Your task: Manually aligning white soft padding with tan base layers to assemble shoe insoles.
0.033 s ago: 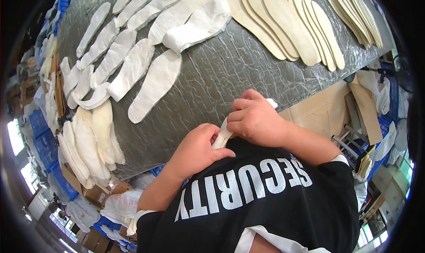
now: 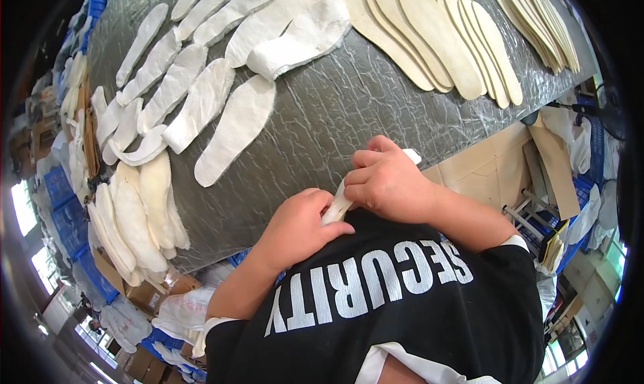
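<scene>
Close to my body, at the table's near edge, both hands grip one pale insole (image 2: 337, 208) that looks folded or seen edge-on. My left hand (image 2: 300, 224) holds its lower left end between thumb and fingers. Around its middle my right hand (image 2: 388, 182) is closed, and a white tip sticks out past the knuckles. Much of the insole is hidden by my fingers. Nearest to my left hand on the table lies a white fleecy insole (image 2: 236, 130), with several more spread behind it. A fanned row of cream insoles (image 2: 439, 38) lies beyond my right hand.
Dark, plastic-covered table (image 2: 302, 135) in front of me. A bundle of cream fleecy insoles (image 2: 137, 216) hangs over its left edge, and another stack (image 2: 537, 28) sits at the far right. Cardboard (image 2: 479, 159) and a metal-legged stool (image 2: 533, 209) stand at the right; blue crates (image 2: 64, 203) at the left.
Almost nothing differs. My left hand has shifted very slightly at the insole's lower end, and the right hand stays in place.
</scene>
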{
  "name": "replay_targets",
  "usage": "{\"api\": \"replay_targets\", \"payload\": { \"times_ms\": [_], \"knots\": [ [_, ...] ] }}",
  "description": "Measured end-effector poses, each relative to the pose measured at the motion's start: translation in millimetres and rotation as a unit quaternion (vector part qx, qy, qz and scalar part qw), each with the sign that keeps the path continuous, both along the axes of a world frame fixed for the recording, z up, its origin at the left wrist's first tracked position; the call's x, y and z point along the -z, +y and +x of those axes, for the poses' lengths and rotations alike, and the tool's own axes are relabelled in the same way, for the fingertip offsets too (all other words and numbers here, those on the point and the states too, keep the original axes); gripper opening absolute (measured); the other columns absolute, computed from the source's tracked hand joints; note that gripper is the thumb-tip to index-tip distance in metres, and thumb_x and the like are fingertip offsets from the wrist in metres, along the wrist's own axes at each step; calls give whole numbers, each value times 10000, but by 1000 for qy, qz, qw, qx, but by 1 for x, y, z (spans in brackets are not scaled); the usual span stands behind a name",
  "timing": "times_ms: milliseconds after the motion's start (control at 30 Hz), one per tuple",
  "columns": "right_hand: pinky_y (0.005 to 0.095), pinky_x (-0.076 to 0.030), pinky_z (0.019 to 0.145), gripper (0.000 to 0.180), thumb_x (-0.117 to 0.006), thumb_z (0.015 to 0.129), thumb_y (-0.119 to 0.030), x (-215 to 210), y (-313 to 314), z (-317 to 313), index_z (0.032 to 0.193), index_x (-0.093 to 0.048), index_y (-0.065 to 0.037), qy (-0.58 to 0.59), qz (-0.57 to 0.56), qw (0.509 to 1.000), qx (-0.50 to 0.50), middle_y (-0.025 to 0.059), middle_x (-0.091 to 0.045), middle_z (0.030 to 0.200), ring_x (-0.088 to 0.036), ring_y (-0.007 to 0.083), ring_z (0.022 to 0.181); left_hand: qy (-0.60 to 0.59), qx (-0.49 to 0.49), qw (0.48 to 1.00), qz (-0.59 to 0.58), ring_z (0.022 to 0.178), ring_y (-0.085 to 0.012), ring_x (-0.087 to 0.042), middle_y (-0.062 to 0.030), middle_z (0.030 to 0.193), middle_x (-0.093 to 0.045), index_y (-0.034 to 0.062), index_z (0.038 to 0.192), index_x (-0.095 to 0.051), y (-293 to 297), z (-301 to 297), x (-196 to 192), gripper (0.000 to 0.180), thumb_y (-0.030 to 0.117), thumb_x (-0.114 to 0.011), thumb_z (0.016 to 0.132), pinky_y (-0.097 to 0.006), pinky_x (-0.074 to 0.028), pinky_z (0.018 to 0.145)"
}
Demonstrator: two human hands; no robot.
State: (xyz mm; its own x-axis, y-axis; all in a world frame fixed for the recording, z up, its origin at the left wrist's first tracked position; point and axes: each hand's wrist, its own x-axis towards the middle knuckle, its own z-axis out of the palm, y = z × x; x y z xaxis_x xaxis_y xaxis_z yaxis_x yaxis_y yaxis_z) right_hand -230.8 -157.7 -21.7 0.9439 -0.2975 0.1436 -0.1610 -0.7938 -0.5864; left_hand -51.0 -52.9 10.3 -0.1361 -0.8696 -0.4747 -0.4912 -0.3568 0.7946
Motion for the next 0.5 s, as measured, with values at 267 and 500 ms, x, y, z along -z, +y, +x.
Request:
{"api": "replay_targets", "payload": {
  "times_ms": [267,500],
  "knots": [
    [374,-423,776,243,-736,646,-321,10,-13,-5,749,-617,-135,110,64,992,16,-4,-602,748,-587,211,815,-14,52,997,-50,637,-207,-555,-104,702,-557,-30,814,-614,1,18,28,217,111,-748,718,-310,-438,597],
    [421,-406,877,535,-746,664,-451,25,-44,3,1072,-620,-127,293,156,942,42,58,-644,1027,-576,254,1045,208,2,950,234,675,-56,-564,16,805,-635,4,895,-654,-37,47,89,95,85,-615,864,-221,-459,627]
  ]
}}
